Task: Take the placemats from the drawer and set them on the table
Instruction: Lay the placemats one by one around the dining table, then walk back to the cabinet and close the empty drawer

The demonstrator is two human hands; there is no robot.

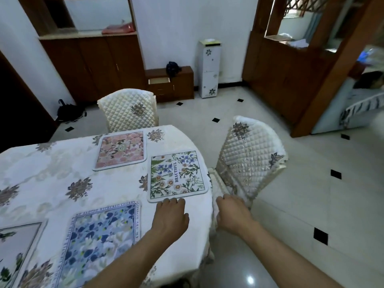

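Apparently the job is close to finished. Four placemats lie flat on the cloth-covered bench [52, 173]: a pink floral placemat [120, 149] toward 12 o'clock, a green-and-blue "BEAUTIFUL" placemat [177, 175] at about 2 o'clock by the bench's edge, a blue floral placemat [99, 242] at 6 o'clock, and a grey-bordered placemat [14, 252] cut off by the frame at 8 o'clock. Across the room, at 12 o'clock, the drawer [159, 80] of a low cabinet stands pulled out; whether any mats remain inside cannot be told. What is left, I judge, is a last straightening and perhaps shutting the drawer.

The left hand [170, 215] is relaxed and empty, palm down on the cloth, its fingertips [172, 201] touching the near edge of the "BEAUTIFUL" placemat. The right hand [232, 213] hangs loosely open off the bench's rim at 3 o'clock, grasping nothing, just beside the quilted chair [249, 161].
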